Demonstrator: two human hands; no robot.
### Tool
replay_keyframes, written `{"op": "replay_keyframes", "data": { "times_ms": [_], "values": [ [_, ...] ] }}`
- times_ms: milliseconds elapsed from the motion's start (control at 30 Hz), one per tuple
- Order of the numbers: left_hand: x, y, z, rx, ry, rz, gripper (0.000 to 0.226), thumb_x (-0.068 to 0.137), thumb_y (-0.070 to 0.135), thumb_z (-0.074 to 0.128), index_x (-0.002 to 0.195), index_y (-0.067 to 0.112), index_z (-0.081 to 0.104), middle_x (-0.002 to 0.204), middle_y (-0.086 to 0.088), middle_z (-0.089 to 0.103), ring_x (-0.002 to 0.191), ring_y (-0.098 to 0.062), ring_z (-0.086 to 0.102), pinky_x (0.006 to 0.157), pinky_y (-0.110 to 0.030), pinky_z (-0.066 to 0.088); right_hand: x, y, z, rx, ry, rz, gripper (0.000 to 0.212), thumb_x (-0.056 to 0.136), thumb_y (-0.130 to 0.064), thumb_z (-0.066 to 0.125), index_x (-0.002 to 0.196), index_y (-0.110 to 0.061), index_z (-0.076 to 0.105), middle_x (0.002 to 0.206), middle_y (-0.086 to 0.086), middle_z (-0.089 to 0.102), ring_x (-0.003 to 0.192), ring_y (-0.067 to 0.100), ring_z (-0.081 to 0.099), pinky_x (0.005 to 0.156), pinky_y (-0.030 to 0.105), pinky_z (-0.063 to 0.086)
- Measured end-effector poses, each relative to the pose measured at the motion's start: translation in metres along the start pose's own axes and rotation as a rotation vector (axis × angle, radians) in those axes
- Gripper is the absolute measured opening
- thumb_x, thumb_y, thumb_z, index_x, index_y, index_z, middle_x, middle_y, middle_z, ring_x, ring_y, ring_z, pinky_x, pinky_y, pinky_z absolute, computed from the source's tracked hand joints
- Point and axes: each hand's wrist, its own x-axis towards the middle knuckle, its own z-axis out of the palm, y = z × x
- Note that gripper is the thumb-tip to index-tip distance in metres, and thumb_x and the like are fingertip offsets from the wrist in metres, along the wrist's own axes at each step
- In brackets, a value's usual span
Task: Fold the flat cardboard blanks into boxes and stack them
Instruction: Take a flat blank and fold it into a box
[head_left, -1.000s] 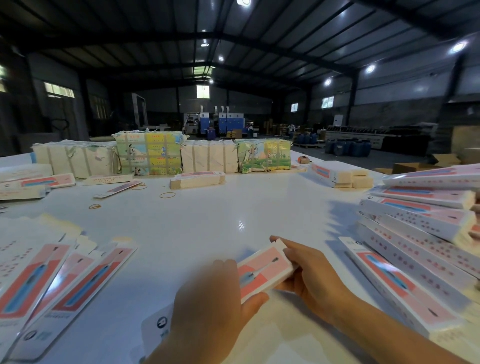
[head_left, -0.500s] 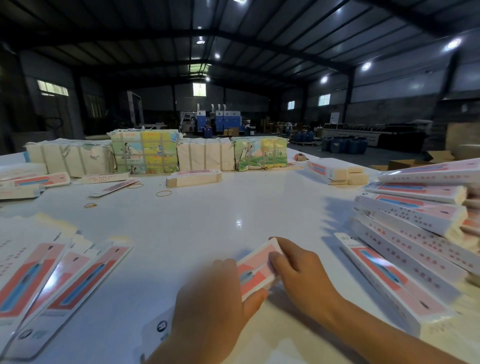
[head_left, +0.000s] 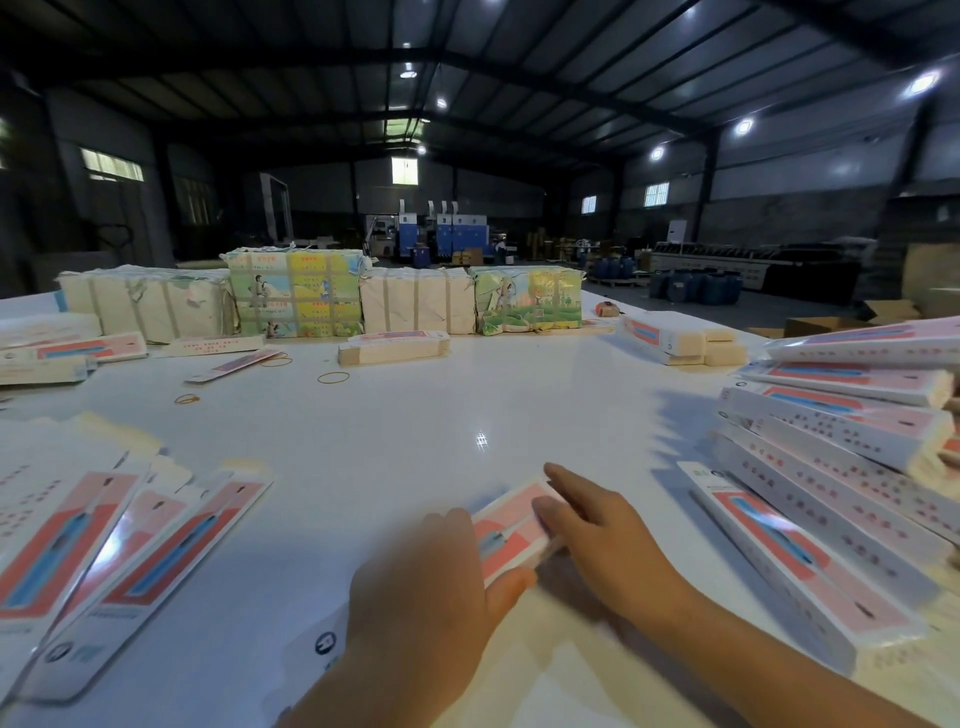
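**Folding station, one box in hand**

Warehouse hall, dim, with a white worktop (head_left: 415, 447) in front of the wearer.

- Box in progress (head_left: 511, 530): pink-and-white carton, lying near the front edge, gripped from both sides. Left hand (head_left: 421, 587) closes over its near length, thumb under the edge, probably to steady it. Right hand (head_left: 608, 540) lies on the far end, fingers curled onto the end, seemingly pressing a flap shut; the flap itself is hidden.
- Flat blanks (head_left: 119, 561): fanned at left, within the left hand's reach as supply.
- Folded boxes (head_left: 831, 467): leaning stack at right, the likely destination; nothing lies between it and the right hand.
- Wrapped bundles (head_left: 296, 296): row at the far edge, well apart.
- Rubber bands (head_left: 333, 378): loose, mid-worktop, clear of the work.
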Motion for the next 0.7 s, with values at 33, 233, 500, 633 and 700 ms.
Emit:
{"op": "replay_keyframes", "data": {
  "times_ms": [33, 233, 500, 633, 700],
  "values": [
    [0.000, -0.001, -0.001, -0.002, 0.005, -0.011, 0.063, 0.075, 0.079, 0.023, 0.115, 0.031, 0.028, 0.107, 0.015, 0.045, 0.084, -0.006, 0.045, 0.068, -0.015, 0.040, 0.002, 0.001, -0.002, 0.004, 0.062, 0.000, 0.015, 0.095, -0.025, 0.053, 0.110, -0.025, 0.056, 0.100, -0.014, 0.064, 0.086, 0.000, 0.061, 0.073, 0.011, 0.050],
    [-0.002, -0.004, 0.000, 0.021, 0.015, -0.024, 0.054, 0.074, 0.080, 0.020, 0.097, 0.031, 0.019, 0.092, 0.015, 0.037, 0.079, -0.005, 0.044, 0.058, -0.016, 0.035, 0.002, 0.003, -0.008, -0.127, 0.164, -0.086, 0.020, 0.087, -0.013, 0.060, 0.067, -0.012, 0.061, 0.069, -0.002, 0.062, 0.061, 0.001, 0.053, 0.056, 0.011, 0.040],
    [-0.003, -0.004, 0.003, 0.049, 0.055, 0.000, 0.052, 0.076, 0.078, 0.021, 0.097, 0.031, 0.021, 0.092, 0.015, 0.038, 0.076, -0.006, 0.046, 0.058, -0.015, 0.034, -0.004, 0.002, -0.006, -0.179, 0.156, -0.144, 0.021, 0.091, -0.013, 0.056, 0.071, -0.007, 0.057, 0.072, 0.003, 0.062, 0.063, 0.003, 0.054, 0.055, 0.014, 0.042],
    [0.000, -0.012, -0.002, 0.101, 0.052, 0.011, 0.063, 0.074, 0.080, 0.021, 0.113, 0.031, 0.030, 0.093, 0.017, 0.036, 0.076, -0.005, 0.044, 0.056, -0.014, 0.031, -0.002, 0.003, -0.008, -0.201, 0.078, -0.145, 0.015, 0.091, -0.019, 0.058, 0.079, -0.010, 0.060, 0.080, 0.003, 0.063, 0.068, 0.010, 0.054, 0.060, 0.016, 0.042],
    [0.002, -0.017, -0.002, 0.124, 0.049, 0.011, 0.066, 0.073, 0.081, 0.020, 0.115, 0.031, 0.030, 0.097, 0.017, 0.042, 0.077, -0.006, 0.044, 0.059, -0.015, 0.032, -0.002, 0.004, -0.007, -0.204, 0.046, -0.154, 0.003, 0.091, -0.024, 0.059, 0.090, -0.021, 0.059, 0.094, -0.006, 0.061, 0.081, 0.007, 0.057, 0.068, 0.016, 0.047]
  ]
}}
